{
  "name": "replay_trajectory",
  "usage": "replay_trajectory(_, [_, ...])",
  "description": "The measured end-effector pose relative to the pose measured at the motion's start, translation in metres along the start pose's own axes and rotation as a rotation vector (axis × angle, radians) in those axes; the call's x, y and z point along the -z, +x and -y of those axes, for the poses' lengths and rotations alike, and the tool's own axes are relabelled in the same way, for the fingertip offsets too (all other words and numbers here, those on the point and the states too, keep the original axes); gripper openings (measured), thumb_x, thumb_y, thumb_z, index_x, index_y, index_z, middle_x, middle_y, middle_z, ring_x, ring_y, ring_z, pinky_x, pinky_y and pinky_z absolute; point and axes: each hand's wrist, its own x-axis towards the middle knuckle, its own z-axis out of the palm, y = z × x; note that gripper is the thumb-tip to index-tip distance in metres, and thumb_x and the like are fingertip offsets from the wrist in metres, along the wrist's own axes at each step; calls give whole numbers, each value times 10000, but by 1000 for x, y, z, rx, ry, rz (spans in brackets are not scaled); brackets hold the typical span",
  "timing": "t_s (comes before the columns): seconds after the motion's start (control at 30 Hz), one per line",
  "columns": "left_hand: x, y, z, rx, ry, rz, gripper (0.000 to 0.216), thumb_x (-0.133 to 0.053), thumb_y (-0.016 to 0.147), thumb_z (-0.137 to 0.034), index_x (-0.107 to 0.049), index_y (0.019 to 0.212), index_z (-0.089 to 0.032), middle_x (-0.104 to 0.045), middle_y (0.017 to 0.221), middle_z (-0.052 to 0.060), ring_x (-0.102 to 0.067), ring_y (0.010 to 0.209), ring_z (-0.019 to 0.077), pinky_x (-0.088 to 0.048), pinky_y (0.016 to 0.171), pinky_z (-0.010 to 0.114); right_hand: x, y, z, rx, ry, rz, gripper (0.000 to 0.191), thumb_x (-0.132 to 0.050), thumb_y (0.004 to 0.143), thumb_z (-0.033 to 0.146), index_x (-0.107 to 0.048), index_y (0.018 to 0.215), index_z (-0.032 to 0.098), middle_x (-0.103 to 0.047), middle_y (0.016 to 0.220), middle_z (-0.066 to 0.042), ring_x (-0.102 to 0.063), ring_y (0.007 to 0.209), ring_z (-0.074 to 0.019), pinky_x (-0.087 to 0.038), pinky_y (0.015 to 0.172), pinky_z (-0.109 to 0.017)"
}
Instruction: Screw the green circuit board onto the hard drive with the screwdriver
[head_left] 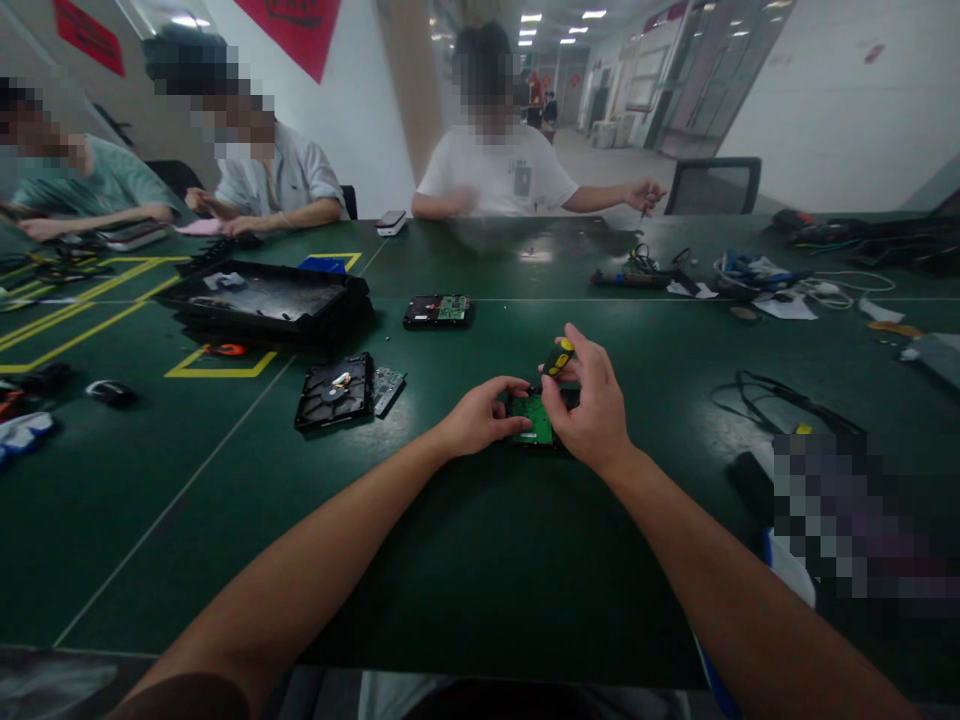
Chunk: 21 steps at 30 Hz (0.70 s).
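Note:
A hard drive with its green circuit board facing up lies on the dark green table in front of me. My left hand grips its left edge, fingers curled over the top. My right hand is closed round a yellow and black screwdriver, held upright with its tip down on the drive's board. Most of the drive is hidden under both hands.
An opened hard drive with a loose board beside it lies to the left, another drive further back, and a black tray beyond. Cables lie on the right. Three other people sit at the far side.

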Motion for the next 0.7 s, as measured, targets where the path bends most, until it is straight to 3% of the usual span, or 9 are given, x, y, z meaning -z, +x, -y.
replay_trajectory(0.2, [-1, 0, -2, 6, -10, 3, 558, -808, 865, -239, -546, 1355, -203, -641, 1304, 97, -557, 564, 25, -433, 466, 164, 0, 0, -4, 12, -43, -44, 730, -635, 957, 209, -324, 1603, 345, -539, 1407, -132, -703, 983, -269, -679, 822, -508])
replay_trajectory(0.43, [-1, 0, -2, 11, -32, -3, 561, -809, 855, -223, -550, 1351, -190, -638, 1295, 100, -550, 553, 27, -422, 459, 174, 0, 0, -2, 19, 0, -3, 711, -608, 964, 179, -339, 1603, 341, -542, 1444, -126, -690, 1129, -301, -663, 919, -530])
replay_trajectory(0.7, [0, 1, 4, -18, -27, 2, 583, -821, 841, -247, -556, 1357, -193, -635, 1277, 98, -571, 565, 41, -435, 459, 186, 1, 0, -1, 4, -34, -24, 687, -634, 960, 209, -370, 1580, 340, -564, 1418, -125, -711, 1019, -273, -689, 781, -473])
